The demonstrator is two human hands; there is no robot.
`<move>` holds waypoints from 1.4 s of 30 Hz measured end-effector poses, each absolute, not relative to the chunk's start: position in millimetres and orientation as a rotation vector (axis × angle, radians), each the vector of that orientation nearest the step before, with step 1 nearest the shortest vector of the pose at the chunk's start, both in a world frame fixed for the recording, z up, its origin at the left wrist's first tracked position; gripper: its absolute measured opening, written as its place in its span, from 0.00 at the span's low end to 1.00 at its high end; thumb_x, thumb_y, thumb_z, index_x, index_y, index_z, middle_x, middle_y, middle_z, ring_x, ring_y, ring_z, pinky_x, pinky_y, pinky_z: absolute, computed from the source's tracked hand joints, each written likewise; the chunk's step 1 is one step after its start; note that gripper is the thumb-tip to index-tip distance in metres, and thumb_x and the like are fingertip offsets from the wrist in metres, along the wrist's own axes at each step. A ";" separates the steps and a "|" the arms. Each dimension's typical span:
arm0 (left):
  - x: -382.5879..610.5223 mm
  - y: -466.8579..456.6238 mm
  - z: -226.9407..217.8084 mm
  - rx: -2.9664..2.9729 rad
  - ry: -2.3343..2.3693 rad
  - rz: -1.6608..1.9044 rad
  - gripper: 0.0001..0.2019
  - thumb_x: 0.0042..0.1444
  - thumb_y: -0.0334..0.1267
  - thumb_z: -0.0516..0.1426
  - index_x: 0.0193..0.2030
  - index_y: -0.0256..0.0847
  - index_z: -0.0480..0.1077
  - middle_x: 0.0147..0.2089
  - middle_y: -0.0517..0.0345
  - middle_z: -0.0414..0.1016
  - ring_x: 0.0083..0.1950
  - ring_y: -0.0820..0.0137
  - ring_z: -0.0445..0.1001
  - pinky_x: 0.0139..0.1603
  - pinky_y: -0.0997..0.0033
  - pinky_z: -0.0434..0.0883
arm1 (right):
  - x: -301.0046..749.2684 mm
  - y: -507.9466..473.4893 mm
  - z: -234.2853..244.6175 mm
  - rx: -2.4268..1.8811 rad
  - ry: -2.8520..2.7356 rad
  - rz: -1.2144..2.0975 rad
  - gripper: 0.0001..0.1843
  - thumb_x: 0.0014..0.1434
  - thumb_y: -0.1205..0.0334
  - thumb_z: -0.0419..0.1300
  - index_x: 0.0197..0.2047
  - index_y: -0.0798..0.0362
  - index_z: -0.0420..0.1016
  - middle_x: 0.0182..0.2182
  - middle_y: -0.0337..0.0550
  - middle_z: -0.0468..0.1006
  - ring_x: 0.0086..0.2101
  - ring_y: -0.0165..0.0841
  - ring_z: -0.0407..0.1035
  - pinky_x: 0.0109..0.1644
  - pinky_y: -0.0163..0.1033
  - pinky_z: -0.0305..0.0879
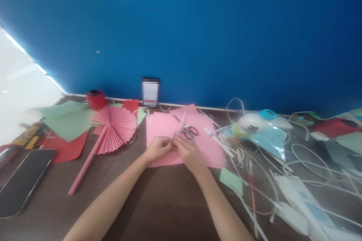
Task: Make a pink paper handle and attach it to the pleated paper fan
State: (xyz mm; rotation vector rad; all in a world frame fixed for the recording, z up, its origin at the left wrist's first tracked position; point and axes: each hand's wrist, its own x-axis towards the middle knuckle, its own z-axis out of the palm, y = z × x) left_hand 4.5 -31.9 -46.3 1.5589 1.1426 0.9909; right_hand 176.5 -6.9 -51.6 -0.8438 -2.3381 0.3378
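Pink sheets [207, 147] beneath; left hand [160, 148], right hand [191, 153] meeting, fingers closed on pale strip [183, 119]; scissors [190, 133] at two o'clock from them; pink fan [120, 128] at ten.

Wall [181, 37]: deep blue, a few pale specks.
Phone [26, 184]: dark screen up, aslant on the brown table [169, 211], far left.
Red cylinder [96, 100]: dark-ended, near the wall, beside a pale green sheet [68, 120].
Small device [151, 92]: upright near the wall, screen pixelated.
Shiny blue packet [273, 141]: right side, below a white object [250, 123], identity unclear.
White cables [278, 192]: loosely looped, right.
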 end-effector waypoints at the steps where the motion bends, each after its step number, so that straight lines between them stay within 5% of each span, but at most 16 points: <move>1: 4.2 -31.9 -46.2 1.564 1.131 0.992 0.14 0.56 0.40 0.52 0.38 0.32 0.74 0.37 0.49 0.78 0.38 0.66 0.76 0.41 0.71 0.70 | 177.0 -7.0 -50.6 -0.838 -2.357 0.334 0.19 0.58 0.71 0.48 0.49 0.53 0.72 0.46 0.50 0.75 0.48 0.41 0.69 0.51 0.50 0.67; 14: 2.3 -30.8 -47.5 1.562 1.105 0.972 0.15 0.57 0.42 0.51 0.36 0.32 0.74 0.35 0.50 0.78 0.37 0.66 0.76 0.40 0.70 0.71 | 174.6 -11.8 -46.9 -0.825 -2.510 0.024 0.19 0.57 0.77 0.46 0.49 0.63 0.71 0.45 0.58 0.76 0.46 0.40 0.70 0.49 0.45 0.68; 26: 2.4 -30.5 -49.5 1.402 1.021 0.986 0.18 0.57 0.47 0.52 0.38 0.31 0.72 0.36 0.47 0.77 0.38 0.65 0.76 0.41 0.67 0.72 | 179.3 -5.8 -52.2 -0.818 -2.419 0.120 0.17 0.60 0.72 0.48 0.46 0.55 0.74 0.44 0.50 0.77 0.46 0.37 0.71 0.52 0.45 0.67; 42: 0.0 -29.9 -54.2 1.503 1.014 0.981 0.13 0.57 0.40 0.51 0.36 0.31 0.72 0.35 0.48 0.77 0.37 0.66 0.76 0.40 0.69 0.72 | 173.7 -10.7 -40.4 -0.909 -2.478 0.175 0.17 0.56 0.75 0.49 0.44 0.58 0.74 0.43 0.54 0.77 0.44 0.39 0.72 0.49 0.44 0.67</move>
